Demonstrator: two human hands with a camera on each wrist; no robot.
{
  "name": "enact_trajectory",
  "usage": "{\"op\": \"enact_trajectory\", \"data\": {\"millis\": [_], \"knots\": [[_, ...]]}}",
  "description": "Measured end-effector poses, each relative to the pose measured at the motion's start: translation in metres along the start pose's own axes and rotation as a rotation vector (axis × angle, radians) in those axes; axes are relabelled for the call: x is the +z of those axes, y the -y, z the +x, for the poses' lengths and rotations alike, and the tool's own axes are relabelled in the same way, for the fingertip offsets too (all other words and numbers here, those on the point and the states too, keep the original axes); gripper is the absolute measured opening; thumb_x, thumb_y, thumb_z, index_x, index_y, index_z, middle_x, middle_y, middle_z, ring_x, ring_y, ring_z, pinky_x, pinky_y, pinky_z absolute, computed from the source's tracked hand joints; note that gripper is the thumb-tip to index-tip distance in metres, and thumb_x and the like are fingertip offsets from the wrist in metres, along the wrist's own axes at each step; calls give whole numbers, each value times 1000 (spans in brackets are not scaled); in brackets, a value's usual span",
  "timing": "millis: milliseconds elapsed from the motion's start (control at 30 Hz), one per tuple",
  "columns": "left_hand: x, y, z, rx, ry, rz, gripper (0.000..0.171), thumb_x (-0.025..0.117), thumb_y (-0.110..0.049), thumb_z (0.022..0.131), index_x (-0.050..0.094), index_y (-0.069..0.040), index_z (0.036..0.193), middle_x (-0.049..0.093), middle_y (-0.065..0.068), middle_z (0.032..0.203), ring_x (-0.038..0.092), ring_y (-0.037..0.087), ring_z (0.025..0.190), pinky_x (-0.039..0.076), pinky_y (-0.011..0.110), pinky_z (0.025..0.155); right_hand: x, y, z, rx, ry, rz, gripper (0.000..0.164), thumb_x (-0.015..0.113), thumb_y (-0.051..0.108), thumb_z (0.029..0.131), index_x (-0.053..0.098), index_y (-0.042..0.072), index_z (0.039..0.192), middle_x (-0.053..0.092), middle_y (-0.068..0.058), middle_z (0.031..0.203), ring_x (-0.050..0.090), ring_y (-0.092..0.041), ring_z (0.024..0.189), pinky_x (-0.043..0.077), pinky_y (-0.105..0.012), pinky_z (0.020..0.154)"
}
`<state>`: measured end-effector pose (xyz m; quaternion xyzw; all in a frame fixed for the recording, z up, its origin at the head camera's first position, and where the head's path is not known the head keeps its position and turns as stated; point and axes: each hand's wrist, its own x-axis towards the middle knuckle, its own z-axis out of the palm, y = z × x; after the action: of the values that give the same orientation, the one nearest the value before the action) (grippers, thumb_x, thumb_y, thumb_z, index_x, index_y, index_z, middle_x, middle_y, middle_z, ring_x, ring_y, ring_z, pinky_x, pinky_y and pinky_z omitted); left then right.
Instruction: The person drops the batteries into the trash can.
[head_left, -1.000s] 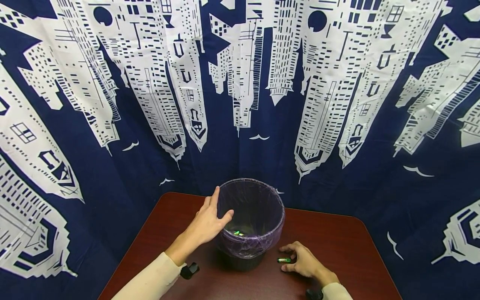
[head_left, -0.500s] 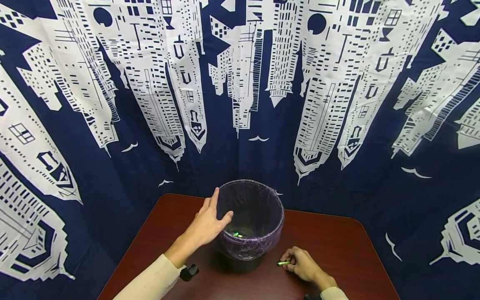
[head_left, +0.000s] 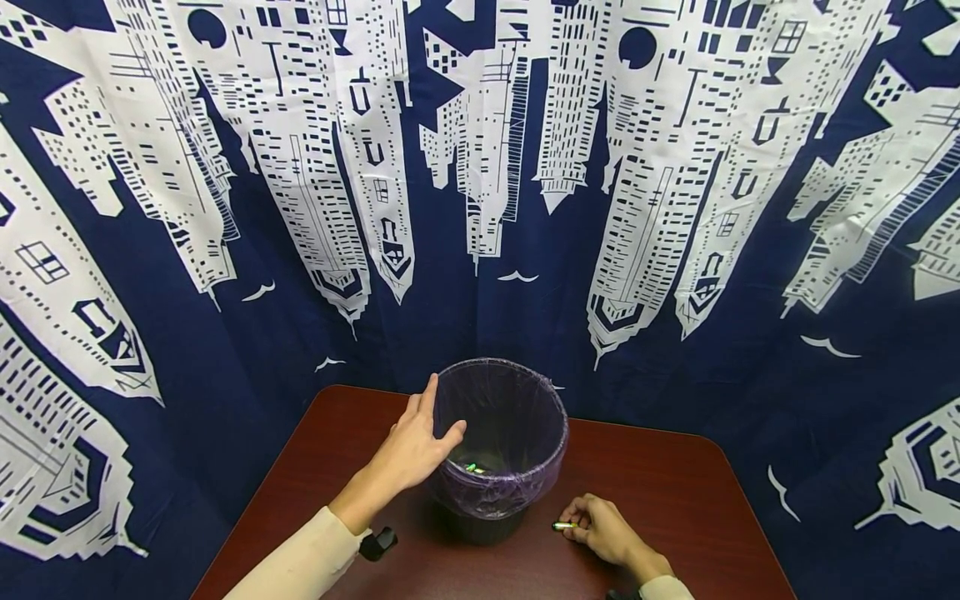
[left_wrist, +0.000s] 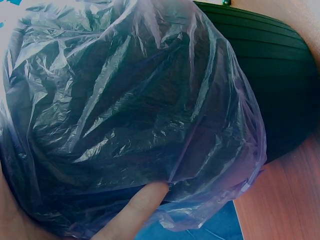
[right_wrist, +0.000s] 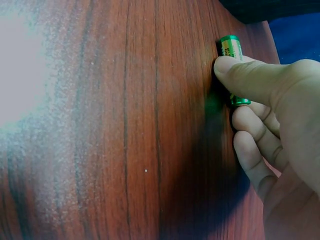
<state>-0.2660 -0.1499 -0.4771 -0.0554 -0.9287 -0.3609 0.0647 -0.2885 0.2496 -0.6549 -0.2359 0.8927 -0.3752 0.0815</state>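
A dark trash bin with a thin purple plastic liner stands on the table. My left hand rests against its left side, fingers extended and thumb over the rim. In the left wrist view, one straight finger touches the crinkled liner. To the right of the bin, my right hand pinches a small green battery just over the tabletop. The right wrist view has the battery between thumb and fingers, its middle hidden by the thumb. Small shiny green items lie inside the bin.
The reddish-brown wooden table has rounded far corners. Behind it hangs a navy curtain printed with white upside-down buildings. A dark strap piece sits at the left wrist.
My right hand's fingers have closed round the battery, which has tilted and shifted slightly. The left hand stays in place on the bin.
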Motion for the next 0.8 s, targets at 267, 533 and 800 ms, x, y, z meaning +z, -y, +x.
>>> {"op": "enact_trajectory", "data": {"millis": [267,533,800], "knots": [[0,0,0,-2,5,-10,105,71,-57,108,17,-17,189,48,31,175,66,62,147,53,82,120,1,-1,0,-29,-15,-7,12,91,10,100,82,14,106,71,2,101,60,4,87,55,-19,75],[0,0,0,-7,9,-13,104,71,-57,109,17,-16,189,47,31,176,66,62,147,54,81,120,0,-1,1,-23,-27,-15,12,91,11,100,82,15,107,71,2,102,60,4,88,56,-19,76],[-1,-1,0,-5,7,-22,105,72,-56,108,18,-16,189,47,31,176,66,62,147,54,81,120,-4,2,0,-37,-56,-5,11,90,12,102,82,13,108,70,1,101,61,2,87,57,-20,75]]}}
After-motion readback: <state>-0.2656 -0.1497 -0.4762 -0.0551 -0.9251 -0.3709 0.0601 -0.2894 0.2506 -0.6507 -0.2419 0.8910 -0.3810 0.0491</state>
